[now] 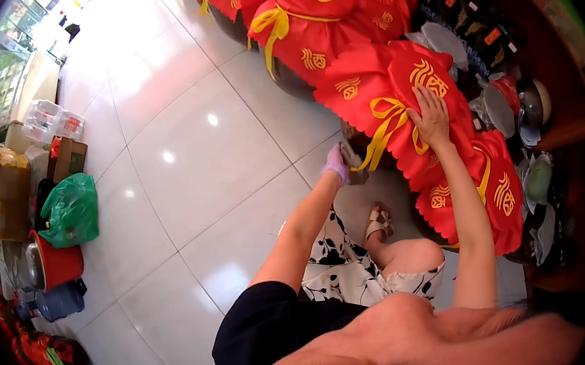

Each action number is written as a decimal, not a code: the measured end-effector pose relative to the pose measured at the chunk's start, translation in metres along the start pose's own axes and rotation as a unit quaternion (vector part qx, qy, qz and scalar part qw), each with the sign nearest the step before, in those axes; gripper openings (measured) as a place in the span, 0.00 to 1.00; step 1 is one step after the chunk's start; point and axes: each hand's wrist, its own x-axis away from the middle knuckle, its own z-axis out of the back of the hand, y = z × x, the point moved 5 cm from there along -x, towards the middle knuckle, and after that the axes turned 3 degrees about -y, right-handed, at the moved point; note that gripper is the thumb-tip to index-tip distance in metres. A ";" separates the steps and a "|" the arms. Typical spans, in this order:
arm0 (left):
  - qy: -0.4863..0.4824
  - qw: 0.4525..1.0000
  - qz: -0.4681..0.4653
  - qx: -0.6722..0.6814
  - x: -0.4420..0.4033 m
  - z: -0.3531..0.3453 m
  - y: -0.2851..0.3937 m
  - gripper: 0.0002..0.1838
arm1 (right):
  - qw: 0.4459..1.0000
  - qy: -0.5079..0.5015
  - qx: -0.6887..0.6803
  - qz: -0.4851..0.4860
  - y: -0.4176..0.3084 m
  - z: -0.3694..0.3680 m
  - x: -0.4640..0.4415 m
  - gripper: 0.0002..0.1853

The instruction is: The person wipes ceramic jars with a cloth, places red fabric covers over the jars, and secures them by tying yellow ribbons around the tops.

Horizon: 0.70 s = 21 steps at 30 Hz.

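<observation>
My left hand point(335, 164), in a light purple glove, is closed on a greyish cloth point(352, 156) low beside a dark jar. The cloth is partly hidden and its edges are unclear. My right hand point(432, 119) lies bare and flat, fingers stretched, on top of the red fabric cover point(396, 86) of that jar. Gold characters are printed on the cover, and a yellow ribbon point(387, 124) is tied in a bow around its neck. Most of the jar's body is hidden under the fabric.
More red-covered jars point(303, 10) stand in a row behind, and another red cover point(500, 193) is to the right. Dark shelves point(572, 132) with wrapped dishes run along the right. At left are a green plastic bag point(73, 211), a red bucket point(62, 260) and a blue water bottle point(61, 301) on the tiled floor point(198, 164).
</observation>
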 end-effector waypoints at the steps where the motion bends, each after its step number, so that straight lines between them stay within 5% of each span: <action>1: -0.073 0.985 0.071 0.136 0.010 -0.008 -0.004 0.24 | 1.000 -0.014 -0.004 0.002 0.002 -0.004 0.000 0.28; 4: -0.115 0.969 0.044 0.212 0.088 -0.005 0.063 0.21 | 0.999 -0.034 -0.013 0.001 0.001 -0.004 -0.004 0.29; 8: -0.269 0.909 -0.195 0.252 0.178 0.053 0.188 0.22 | 0.984 -0.154 -0.056 -0.068 0.008 -0.010 -0.010 0.32; 10: -0.256 0.926 -0.218 0.171 0.199 0.099 0.219 0.25 | 0.967 -0.233 0.018 -0.106 -0.010 0.009 -0.019 0.33; 11: -0.208 0.935 -0.165 0.235 0.223 0.104 0.226 0.24 | 0.968 -0.223 0.078 -0.089 -0.023 0.016 -0.026 0.33; 12: -0.232 0.932 -0.165 0.224 0.242 0.106 0.232 0.23 | 0.991 -0.130 -0.009 -0.032 -0.029 0.011 -0.035 0.31; 13: -0.351 0.892 -0.136 0.248 0.245 0.110 0.242 0.21 | 0.996 -0.083 -0.024 0.025 -0.058 0.022 -0.046 0.29; 14: -0.359 0.891 -0.134 0.244 0.236 0.121 0.248 0.21 | 0.992 -0.048 -0.071 0.093 -0.076 0.012 -0.056 0.27; 16: -0.359 0.793 0.010 0.492 0.214 0.153 0.248 0.19 | 0.973 -0.086 -0.090 0.196 -0.132 -0.010 -0.073 0.24; 18: -0.325 0.621 0.144 0.699 0.195 0.180 0.246 0.18 | 0.954 -0.091 -0.043 0.283 -0.191 -0.024 -0.083 0.22; 21: -0.266 0.431 0.167 0.846 0.215 0.187 0.252 0.15 | 0.935 -0.122 0.046 0.331 -0.248 -0.059 -0.119 0.22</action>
